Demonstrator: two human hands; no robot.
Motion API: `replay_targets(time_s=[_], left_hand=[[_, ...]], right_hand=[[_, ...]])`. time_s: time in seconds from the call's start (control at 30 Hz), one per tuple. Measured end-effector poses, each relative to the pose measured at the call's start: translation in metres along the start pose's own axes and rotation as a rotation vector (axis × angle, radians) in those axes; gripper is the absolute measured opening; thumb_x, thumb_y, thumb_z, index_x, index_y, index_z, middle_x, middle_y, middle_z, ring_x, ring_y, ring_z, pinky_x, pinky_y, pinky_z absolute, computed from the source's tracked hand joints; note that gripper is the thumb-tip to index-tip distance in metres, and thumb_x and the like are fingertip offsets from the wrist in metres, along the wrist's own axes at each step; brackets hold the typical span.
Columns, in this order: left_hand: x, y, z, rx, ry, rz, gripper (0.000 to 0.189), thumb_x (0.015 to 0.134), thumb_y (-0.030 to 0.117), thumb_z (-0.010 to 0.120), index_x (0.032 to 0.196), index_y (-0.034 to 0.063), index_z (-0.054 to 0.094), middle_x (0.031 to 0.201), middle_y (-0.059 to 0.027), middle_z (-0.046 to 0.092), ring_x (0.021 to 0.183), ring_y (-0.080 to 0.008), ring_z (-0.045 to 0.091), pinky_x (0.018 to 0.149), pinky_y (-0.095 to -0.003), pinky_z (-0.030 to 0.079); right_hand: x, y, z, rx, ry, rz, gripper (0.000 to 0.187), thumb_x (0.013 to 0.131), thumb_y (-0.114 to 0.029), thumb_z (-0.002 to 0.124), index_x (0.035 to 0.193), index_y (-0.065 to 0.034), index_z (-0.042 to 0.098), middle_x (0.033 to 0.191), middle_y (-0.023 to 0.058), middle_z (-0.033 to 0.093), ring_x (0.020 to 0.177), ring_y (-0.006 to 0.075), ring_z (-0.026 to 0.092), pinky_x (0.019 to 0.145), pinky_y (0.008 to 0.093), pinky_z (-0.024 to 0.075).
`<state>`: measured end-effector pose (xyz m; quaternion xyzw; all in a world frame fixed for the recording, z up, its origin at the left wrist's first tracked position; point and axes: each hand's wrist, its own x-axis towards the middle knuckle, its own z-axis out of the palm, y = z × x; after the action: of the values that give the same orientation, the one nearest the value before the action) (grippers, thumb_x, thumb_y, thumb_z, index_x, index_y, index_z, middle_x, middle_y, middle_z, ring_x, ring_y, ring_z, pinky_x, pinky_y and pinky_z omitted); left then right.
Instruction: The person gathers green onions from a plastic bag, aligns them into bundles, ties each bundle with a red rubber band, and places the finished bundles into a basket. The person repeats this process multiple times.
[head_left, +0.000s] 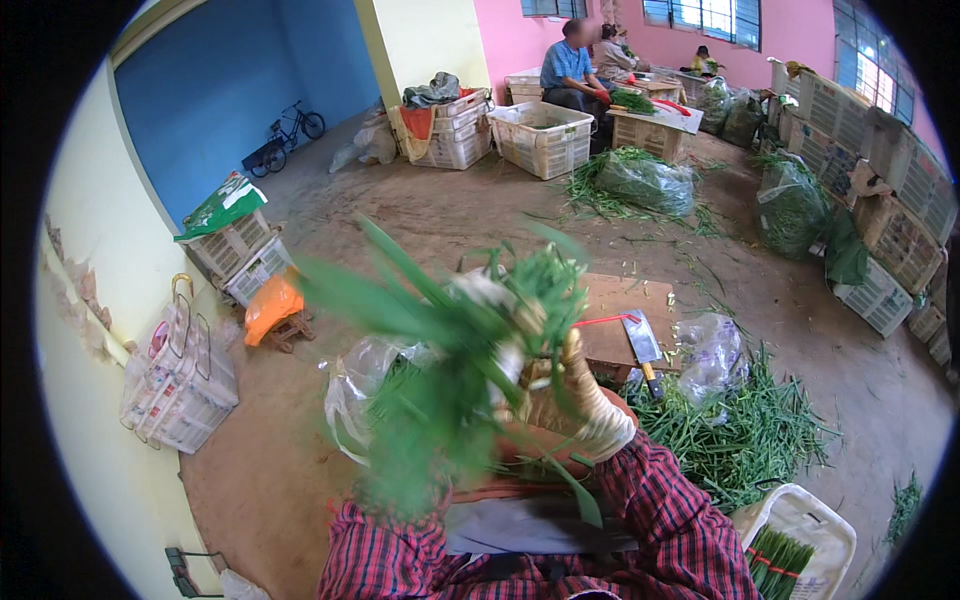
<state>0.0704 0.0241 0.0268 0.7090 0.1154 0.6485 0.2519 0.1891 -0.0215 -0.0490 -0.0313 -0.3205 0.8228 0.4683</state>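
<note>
Both my hands wear pale work gloves. A bundle of green leafy stalks (450, 322), blurred by motion, hangs before me and covers much of the view. My right hand (589, 405) is at its right side, thumb raised, with its fingers curled at the stalks; its exact hold is partly hidden. My left hand (487, 296) is mostly behind the leaves, at the upper part of the bundle. Beyond them a low wooden board (615, 296) carries a cleaver (641, 337) with a wooden handle, a red strip (600, 321) and small cut stem pieces.
Cut greens (742, 435) lie heaped at right, beside a crumpled plastic bag (712, 360). A white basket (836, 525) at lower right holds tied green bundles. Crates (180, 397) stand at left, near an orange-covered stool (274, 307). Several people sit at the back; one (566, 67) wears blue.
</note>
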Motion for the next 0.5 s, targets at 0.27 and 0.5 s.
replay_targets(time_s=[0.27, 0.5], left_hand=[[-0.116, -0.008, 0.019, 0.455, -0.896, 0.548, 0.022, 0.075, 0.024, 0.061, 0.096, 0.0227, 0.064, 0.101, 0.0071, 0.061, 0.110, -0.0129, 0.056, 0.082, -0.0333, 0.046], [-0.159, -0.007, 0.030, 0.497, -0.898, 0.642, 0.024, 0.081, 0.020, 0.058, 0.104, 0.0218, 0.061, 0.107, 0.0073, 0.059, 0.113, -0.0161, 0.054, 0.092, -0.0320, 0.041]], right_hand=[[-0.069, 0.014, -0.015, 0.301, 0.309, 0.034, 0.061, 0.096, -0.042, 0.056, 0.144, -0.0075, 0.042, 0.130, 0.0144, 0.057, 0.108, 0.0222, 0.058, 0.094, 0.0372, 0.0485], [-0.091, 0.020, -0.016, 0.069, 0.634, 0.034, 0.047, 0.094, -0.024, 0.061, 0.137, -0.0057, 0.052, 0.119, 0.0079, 0.066, 0.088, 0.0147, 0.064, 0.079, 0.0298, 0.0531]])
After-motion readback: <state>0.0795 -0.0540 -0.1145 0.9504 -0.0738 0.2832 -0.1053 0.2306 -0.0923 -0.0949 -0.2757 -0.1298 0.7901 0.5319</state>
